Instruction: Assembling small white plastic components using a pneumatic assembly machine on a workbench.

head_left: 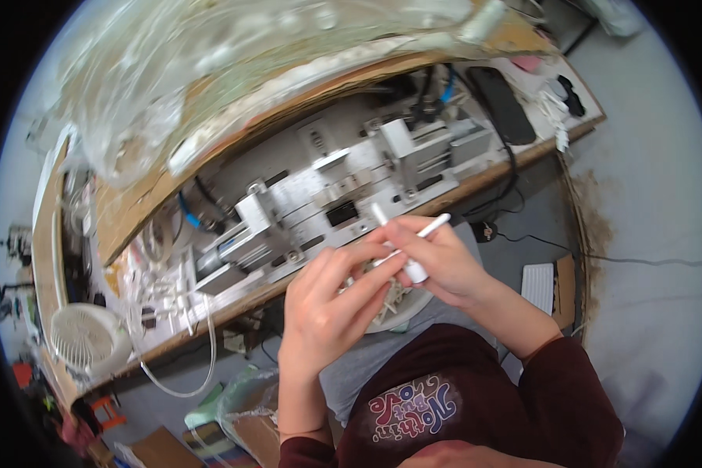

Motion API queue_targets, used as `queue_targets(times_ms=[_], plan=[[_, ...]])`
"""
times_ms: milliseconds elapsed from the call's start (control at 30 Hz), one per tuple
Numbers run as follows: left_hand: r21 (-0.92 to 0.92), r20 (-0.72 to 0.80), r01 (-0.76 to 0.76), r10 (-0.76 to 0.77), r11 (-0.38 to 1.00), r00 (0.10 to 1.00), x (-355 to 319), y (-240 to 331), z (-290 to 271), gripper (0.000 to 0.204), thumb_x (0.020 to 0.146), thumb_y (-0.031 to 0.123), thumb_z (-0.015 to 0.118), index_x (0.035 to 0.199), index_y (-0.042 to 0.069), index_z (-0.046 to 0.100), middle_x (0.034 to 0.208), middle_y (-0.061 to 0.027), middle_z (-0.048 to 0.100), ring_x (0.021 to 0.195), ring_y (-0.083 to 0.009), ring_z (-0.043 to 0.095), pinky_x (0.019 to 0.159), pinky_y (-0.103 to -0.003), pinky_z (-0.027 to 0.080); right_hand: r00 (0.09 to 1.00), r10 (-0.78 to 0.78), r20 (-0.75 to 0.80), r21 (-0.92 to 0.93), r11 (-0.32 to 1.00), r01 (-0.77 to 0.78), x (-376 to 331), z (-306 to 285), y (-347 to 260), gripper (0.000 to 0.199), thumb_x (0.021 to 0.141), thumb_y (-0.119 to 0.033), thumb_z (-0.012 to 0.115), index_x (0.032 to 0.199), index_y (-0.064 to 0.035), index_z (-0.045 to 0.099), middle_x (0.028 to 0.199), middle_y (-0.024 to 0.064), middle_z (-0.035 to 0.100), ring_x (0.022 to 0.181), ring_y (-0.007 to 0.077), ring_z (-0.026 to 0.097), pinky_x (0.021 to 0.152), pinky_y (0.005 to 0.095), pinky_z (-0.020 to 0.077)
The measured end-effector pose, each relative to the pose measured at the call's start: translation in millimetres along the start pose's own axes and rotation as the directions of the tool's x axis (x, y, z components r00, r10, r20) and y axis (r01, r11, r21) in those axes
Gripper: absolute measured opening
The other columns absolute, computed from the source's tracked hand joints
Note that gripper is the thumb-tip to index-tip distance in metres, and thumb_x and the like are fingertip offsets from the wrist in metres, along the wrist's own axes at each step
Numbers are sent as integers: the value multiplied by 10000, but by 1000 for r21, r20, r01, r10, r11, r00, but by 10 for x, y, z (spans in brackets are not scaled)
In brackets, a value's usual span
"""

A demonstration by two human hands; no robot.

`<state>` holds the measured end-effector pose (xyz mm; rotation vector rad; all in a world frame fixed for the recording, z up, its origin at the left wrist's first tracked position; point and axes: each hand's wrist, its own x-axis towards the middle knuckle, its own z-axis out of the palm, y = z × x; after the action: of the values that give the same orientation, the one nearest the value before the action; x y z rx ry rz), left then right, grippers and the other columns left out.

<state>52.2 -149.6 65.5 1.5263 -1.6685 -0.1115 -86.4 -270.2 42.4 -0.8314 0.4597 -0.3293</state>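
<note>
White tube piece (pixel 408 248): a small white plastic part with a thin white stick poking up to the right, held in front of the person's chest, just below the bench edge.
Right hand (pixel 437 261): fingers curled closed around the white tube piece, thumb on top.
Left hand (pixel 327 308): fingers bent, fingertips touching the same piece from the left; whether it truly grips cannot be told.
Bowl (pixel 402 308): a pale dish on the person's lap under both hands, holding more small white parts, mostly hidden by the hands.
Machine (pixel 335 195): a grey and white metal fixture with blocks and rails, on the bench right behind the hands.
Plastic bags (pixel 210 62): clear, blurred bags piled on a brown shelf above the machine.
Fan (pixel 86 335): a small white round fan at the bench's left end.
Black pad (pixel 503 101): a long dark oblong at the bench's right end, beside white cables.
Cardboard box (pixel 160 448): brown, on the grey floor at lower left.
Workbench (pixel 483 178): a wooden top with a worn edge.
</note>
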Motion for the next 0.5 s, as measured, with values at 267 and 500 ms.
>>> queue_targets(times_ms=[267, 500], plan=[[201, 96, -180, 163, 963, 982, 75, 34, -78, 367, 692, 57, 750, 1058, 86, 735, 965, 9, 679, 732, -164, 595, 595, -312, 427, 989, 106, 98, 66, 991, -113, -39, -43, 28, 328, 1057, -316, 550, 1072, -9, 665, 781, -17, 601, 564, 31, 513, 467, 173, 371], [78, 65, -87, 82, 993, 994, 113, 50, -163, 378, 653, 54, 851, 1013, 49, 739, 940, -48, 685, 751, -191, 618, 645, -303, 470, 990, 83, 118, 84, 992, -93, -49, -52, 26, 280, 1050, -258, 568, 1095, 5, 656, 790, 7, 617, 574, 52, 526, 501, 195, 390]])
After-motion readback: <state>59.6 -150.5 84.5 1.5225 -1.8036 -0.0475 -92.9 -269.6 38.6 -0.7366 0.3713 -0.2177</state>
